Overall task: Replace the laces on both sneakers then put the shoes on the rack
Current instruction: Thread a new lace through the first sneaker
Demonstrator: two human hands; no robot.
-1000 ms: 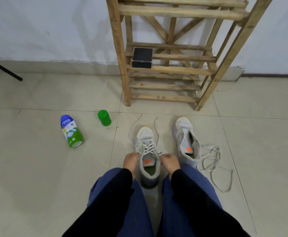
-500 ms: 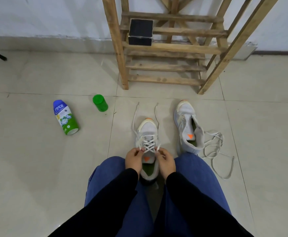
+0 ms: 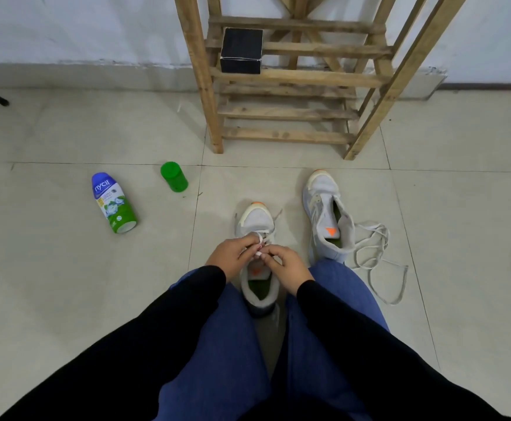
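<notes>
Pale tiled floor: left hand and right hand pinch white lace on grey sneaker, likely knotting; unlaced sneaker, two o'clock, next.

Your rack is bare wood, rough-sawn and unvarnished, with knots showing. The floor is smooth pale tile with a faint sheen. The near sneaker and the far sneaker have matt grey-white cloth uppers. The far one's collar looks soft and padded. The lace on the near sneaker and the loose lace on the tile are flat woven cloth, matt. The bottle is glossy plastic with a printed wrap, and the green cap is smooth plastic. The black box looks matt, like card. Your sleeves are plain black cloth, your trousers blue cloth.
</notes>
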